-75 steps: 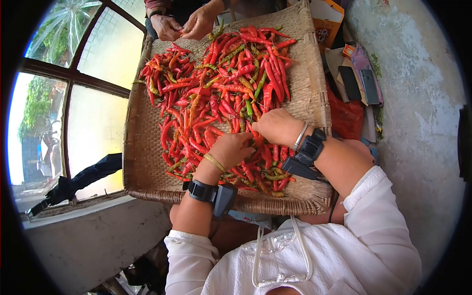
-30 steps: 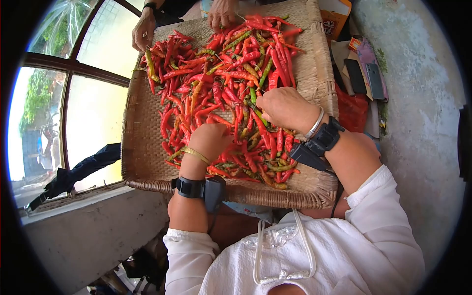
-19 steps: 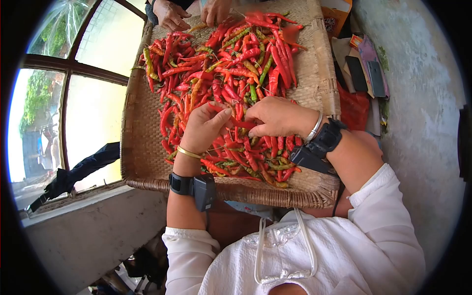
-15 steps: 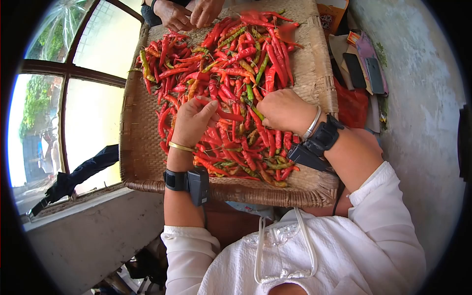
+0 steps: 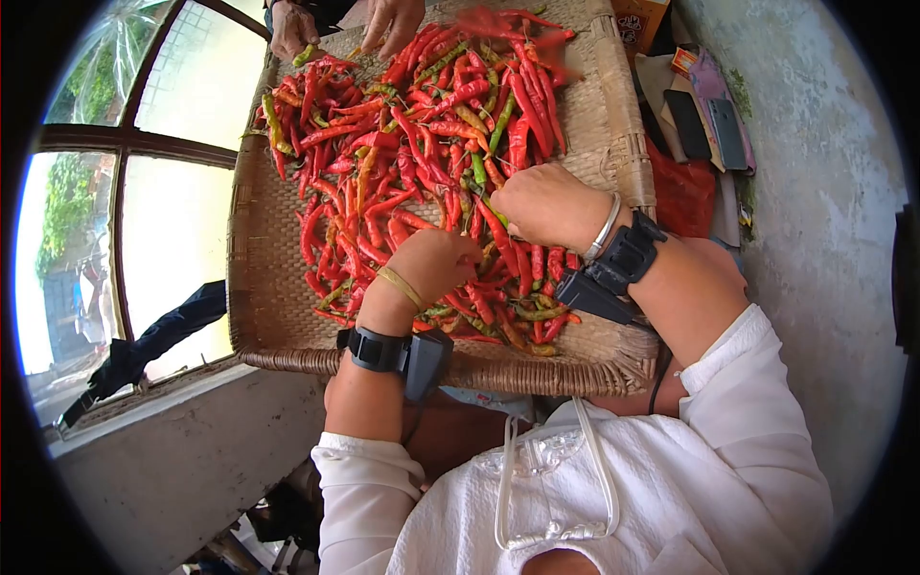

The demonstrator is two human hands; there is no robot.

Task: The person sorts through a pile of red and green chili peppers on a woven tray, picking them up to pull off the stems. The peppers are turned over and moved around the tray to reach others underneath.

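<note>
Over the tan woven tray (image 5: pixel 602 120), left hand (image 5: pixel 436 265) and right hand (image 5: pixel 546 205) curled, holds unclear; slim red chillies (image 5: pixel 518 142) seemed light, pinchable mid-length.

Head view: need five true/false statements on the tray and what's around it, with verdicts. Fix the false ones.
1. Both the left hand and the right hand are over the peppers. True.
2. The silver bangle is on the left wrist. False: the silver bangle is on the right wrist.
3. Another person's hands are at the far side of the tray. True.
4. Every pepper is red. False: some are green, such as the green pepper beyond the right hand.
5. The umbrella lies in the tray. False: the umbrella is outside the tray, by the window.
</note>
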